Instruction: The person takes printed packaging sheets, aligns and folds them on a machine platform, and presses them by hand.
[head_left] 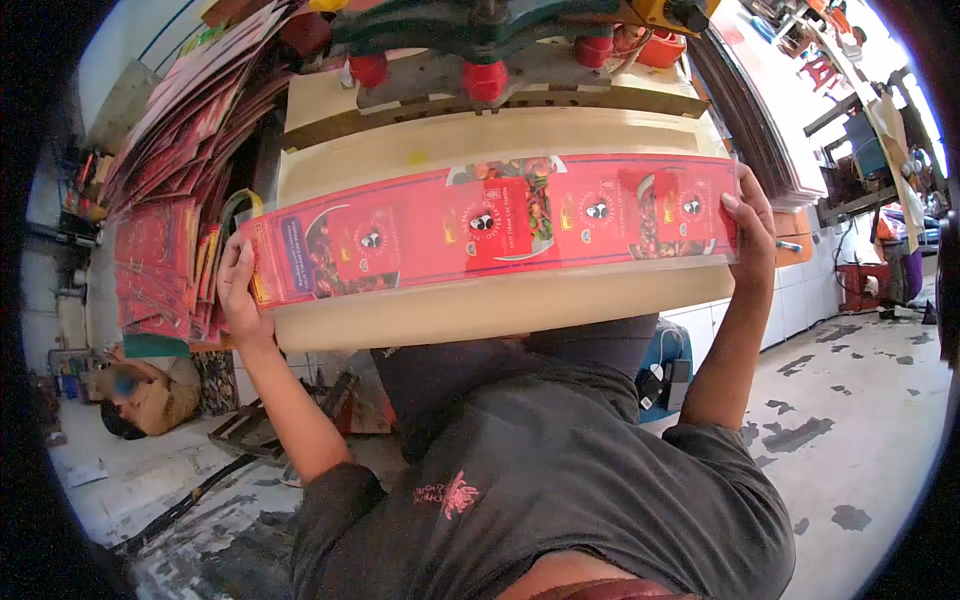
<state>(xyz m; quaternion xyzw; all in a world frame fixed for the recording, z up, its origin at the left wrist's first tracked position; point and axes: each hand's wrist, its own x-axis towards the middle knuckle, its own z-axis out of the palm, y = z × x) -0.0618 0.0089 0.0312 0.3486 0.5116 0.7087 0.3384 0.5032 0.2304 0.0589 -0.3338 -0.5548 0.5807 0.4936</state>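
A long red printed packaging sheet [420, 235], with food pictures and round logos and a clear glossy edge, is stretched between my two hands. My left hand [242, 290] grips its left end, fingers on top of the edge. At the other end my right hand [755, 225] pinches the sheet, thumb on the printed face. Beneath the sheet is a cream-coloured work board [500, 310]; whether the sheet touches it I cannot tell. Just beyond, a long metal bar [500, 106] of a machine runs across the board.
A dark green press frame [480, 30] with red fittings [484, 80] stands over the board's far side. Stacks of red printed sheets [190, 130] lean at the left. Flat pale boards [770, 120] are piled at the right. Another person [160, 395] is low at the far left.
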